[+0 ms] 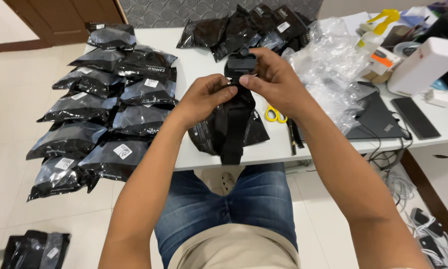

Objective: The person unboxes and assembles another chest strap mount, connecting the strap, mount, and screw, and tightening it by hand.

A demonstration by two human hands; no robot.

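Strap (234, 132) with black device (240, 64) held up over table's (194, 69) front edge, hanging free. Left: stacked black pouches (109, 99). Left hand (204, 97) and right hand (273, 79) both pinch the device. Right: scissors (274, 115), clear bags (328, 65).

black sealed bags (109, 99) stacked left | yellow-handled scissors (275, 115) (partly hidden) | clear plastic wrap (328, 65) right

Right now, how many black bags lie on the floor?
2: one bag at the bottom left corner, a second bag right beside it. The picture's edge may hide more.
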